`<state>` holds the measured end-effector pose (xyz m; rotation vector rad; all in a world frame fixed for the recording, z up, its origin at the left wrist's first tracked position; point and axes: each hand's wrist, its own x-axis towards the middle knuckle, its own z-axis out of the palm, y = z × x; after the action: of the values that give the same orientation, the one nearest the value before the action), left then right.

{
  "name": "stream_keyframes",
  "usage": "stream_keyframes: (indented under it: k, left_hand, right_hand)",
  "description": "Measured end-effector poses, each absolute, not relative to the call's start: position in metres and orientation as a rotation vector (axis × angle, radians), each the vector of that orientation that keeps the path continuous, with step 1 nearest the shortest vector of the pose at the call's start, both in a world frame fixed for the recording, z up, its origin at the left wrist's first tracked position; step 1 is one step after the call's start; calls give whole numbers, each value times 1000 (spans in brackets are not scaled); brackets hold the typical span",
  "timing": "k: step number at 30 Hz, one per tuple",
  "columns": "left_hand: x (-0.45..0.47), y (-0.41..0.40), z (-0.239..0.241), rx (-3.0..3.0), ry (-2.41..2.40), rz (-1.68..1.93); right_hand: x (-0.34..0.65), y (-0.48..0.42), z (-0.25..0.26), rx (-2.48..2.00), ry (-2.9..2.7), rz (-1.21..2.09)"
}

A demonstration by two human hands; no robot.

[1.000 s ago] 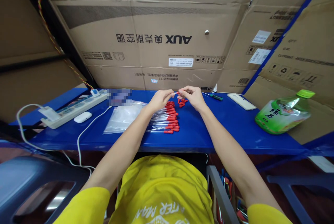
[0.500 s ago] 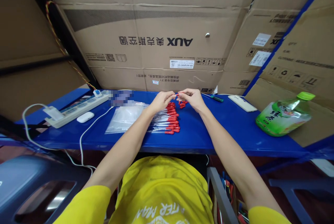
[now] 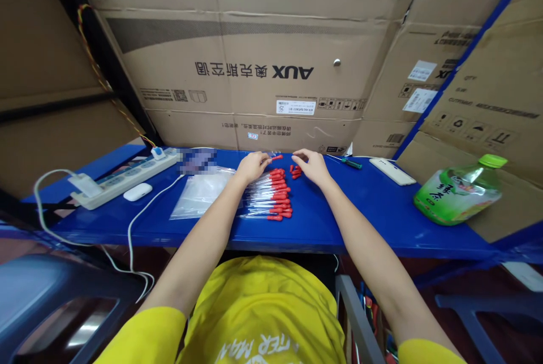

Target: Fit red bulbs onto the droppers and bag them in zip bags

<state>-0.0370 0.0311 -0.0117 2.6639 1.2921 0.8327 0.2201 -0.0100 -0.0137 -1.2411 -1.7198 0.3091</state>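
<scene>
A row of several clear droppers with red bulbs (image 3: pixel 271 197) lies on the blue table (image 3: pixel 356 211) in front of me. My left hand (image 3: pixel 251 167) is closed on one more dropper (image 3: pixel 275 157), its red bulb sticking out to the right above the far end of the row. My right hand (image 3: pixel 311 165) hovers with curled fingers beside a small heap of loose red bulbs (image 3: pixel 296 170); I see nothing in it.
Clear plastic bags (image 3: pixel 199 193) lie left of the row. A white power strip (image 3: pixel 123 178) and a white earbud case (image 3: pixel 136 191) sit far left. A screwdriver (image 3: pixel 351 164), a white phone (image 3: pixel 392 171) and a green bottle (image 3: pixel 460 190) lie right. Cardboard boxes (image 3: pixel 271 70) wall the back.
Both hands were pinched together on one dropper above the row. They have parted and dropped toward the table: the left keeps the dropper, the right has let go and moved right.
</scene>
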Motion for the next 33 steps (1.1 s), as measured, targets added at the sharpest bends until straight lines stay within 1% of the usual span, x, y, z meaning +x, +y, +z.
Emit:
stream_keyframes:
  k: [4,7,11,17,25,33]
  left_hand:
    - [-45,47,-27,2657,1352,650]
    - [-46,51,-31,2655,1295,610]
    - [-46,52,-32,2631,1276,646]
    - [-49,58,-36,2531,1485,882]
    - [-46,68,-43,2387,1540,628]
    - [-43,78,-42,2441,1625,683]
  right_hand:
    - [222,-9,-18,-1346,-1752,234]
    - [221,-10,-19,-1377,-1775,210]
    - [219,-10,-18,-1384,-1803,188]
    - [219,-10,-19,-1396,-1791,180]
    - [219,-8,-22,-1412,-1807,166]
    - [221,-5,-24,-1413,-1809,161]
